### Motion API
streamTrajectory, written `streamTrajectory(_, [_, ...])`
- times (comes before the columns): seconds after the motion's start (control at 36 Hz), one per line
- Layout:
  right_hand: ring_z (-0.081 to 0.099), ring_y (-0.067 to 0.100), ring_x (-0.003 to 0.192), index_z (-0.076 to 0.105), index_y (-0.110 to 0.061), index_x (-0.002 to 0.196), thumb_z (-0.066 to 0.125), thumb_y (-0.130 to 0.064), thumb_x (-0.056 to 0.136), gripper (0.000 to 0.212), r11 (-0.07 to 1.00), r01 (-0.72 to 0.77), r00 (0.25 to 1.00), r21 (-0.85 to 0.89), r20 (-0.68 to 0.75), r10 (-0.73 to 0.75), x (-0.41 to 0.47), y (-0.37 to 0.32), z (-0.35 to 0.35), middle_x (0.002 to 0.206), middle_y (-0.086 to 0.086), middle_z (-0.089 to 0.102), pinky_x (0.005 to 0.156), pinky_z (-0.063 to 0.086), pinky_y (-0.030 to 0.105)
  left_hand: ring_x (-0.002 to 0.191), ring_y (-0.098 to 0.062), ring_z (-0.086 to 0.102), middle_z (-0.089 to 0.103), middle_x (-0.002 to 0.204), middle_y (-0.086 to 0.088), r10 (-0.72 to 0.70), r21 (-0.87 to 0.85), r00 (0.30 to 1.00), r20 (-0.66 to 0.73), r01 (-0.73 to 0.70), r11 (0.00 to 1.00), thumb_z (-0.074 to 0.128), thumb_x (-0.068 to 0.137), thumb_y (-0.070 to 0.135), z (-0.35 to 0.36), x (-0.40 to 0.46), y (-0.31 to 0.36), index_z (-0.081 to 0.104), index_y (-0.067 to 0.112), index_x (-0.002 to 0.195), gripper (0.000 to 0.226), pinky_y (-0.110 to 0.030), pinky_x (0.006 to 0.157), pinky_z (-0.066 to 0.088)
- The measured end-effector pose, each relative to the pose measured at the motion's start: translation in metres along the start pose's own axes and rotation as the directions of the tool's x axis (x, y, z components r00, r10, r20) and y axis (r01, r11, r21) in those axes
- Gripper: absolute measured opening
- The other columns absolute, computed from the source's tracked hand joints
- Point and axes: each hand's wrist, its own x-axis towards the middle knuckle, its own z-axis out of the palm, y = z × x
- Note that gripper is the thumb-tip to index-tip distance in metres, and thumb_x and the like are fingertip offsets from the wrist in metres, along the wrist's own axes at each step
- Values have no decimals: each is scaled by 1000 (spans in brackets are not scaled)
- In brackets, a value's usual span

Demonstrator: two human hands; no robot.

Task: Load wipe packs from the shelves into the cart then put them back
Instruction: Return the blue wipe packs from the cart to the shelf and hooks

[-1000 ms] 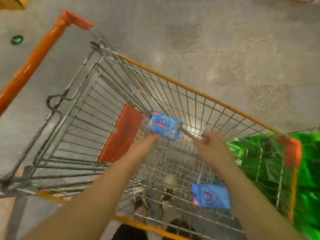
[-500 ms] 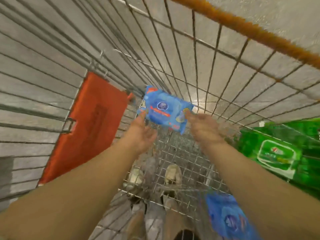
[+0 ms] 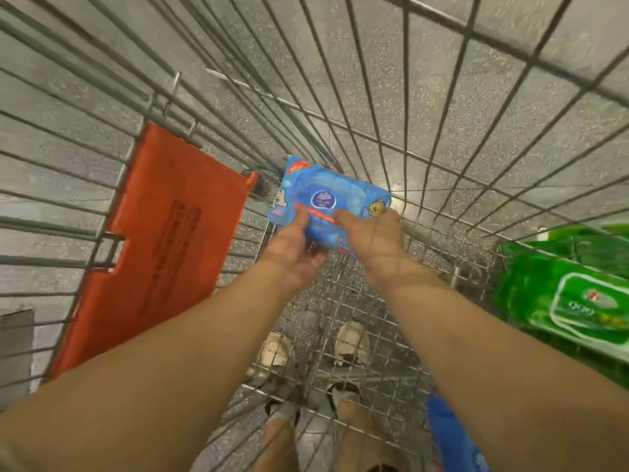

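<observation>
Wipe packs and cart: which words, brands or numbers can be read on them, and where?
"Vinda": round badge on the blue wipe pack that both hands hold.
Red strip below the badge: blurred.
Green pack: label upside down, unreadable.
Orange cart flap: dark print, too blurred.

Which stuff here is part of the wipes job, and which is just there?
For the job:
- blue plastic wipe pack with a round logo, held by left hand and right hand
- second blue pack at the bottom edge
- green wipe packs
- silver wire cart

Just there:
- orange plastic seat flap
- pale shoes
- speckled grey floor
</observation>
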Motion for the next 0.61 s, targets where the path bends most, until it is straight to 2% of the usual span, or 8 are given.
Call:
streamTrajectory(0.08, [72,24,93,53,-13,117,84,-53,38,94,989,-3,999,147,37,-3,-3,3,-4,112,7,68,81,62,45,92,-21,69,73,97,-6,-1,0,1000,-13,1,1000,65,97,35,0,-4,-5,68,16,107,22,-43,101,55])
streamTrajectory(0.19, [76,24,89,57,-9,123,94,-70,22,123,982,-15,996,189,91,-3,2,22,-8,106,6,74,76,64,47,79,-23,69,72,92,-8,-11,-6,1000,-12,11,1000,61,99,39,2,-15,-8,67,15,97,25,-36,70,61])
streamTrajectory(0.28, [74,9,65,71,-13,92,95,-28,65,39,972,-65,978,228,206,18,-36,11,-21,83,0,77,59,61,27,72,-28,75,76,87,-15,-79,-45,997,12,79,996,55,100,49,4,-26,-10,68,9,101,42,-45,78,58])
streamTrajectory(0.33, [71,4,58,72,-16,82,89,-13,74,19,966,-73,978,246,206,22,-45,15,-22,78,-5,76,51,57,20,74,-30,75,76,84,-19,-106,-41,994,23,107,993,49,100,56,4,-32,-15,68,6,103,54,-46,84,55])
streamTrajectory(0.42, [74,7,64,74,-14,89,97,-26,58,40,959,-58,993,279,111,28,-64,10,-20,78,-5,77,58,62,29,89,-30,72,76,93,-18,-124,-50,992,14,125,991,45,99,63,1,-49,-23,72,7,106,62,-47,98,52])
streamTrajectory(0.53, [75,14,65,75,-7,98,91,-12,64,37,945,-72,988,318,150,25,-97,2,-33,85,5,78,55,61,30,74,-24,73,77,78,-12,-150,-22,989,-10,150,988,44,100,63,-11,-83,-35,72,10,90,61,-39,80,59])
streamTrajectory(0.58, [76,17,68,75,-9,96,94,-27,49,53,962,-40,988,270,156,-2,-119,-5,-44,84,3,78,61,64,38,64,-20,73,76,73,-10,-153,2,988,-13,153,988,47,99,62,-21,-107,-37,71,11,91,56,-32,66,61])
streamTrajectory(0.61, [77,20,71,75,-11,96,93,-33,43,60,970,-23,988,244,155,-16,-128,-8,-50,84,2,78,63,64,43,63,-19,73,75,71,-9,-147,22,989,-14,147,989,49,99,60,-25,-119,-36,71,12,92,53,-32,69,60])
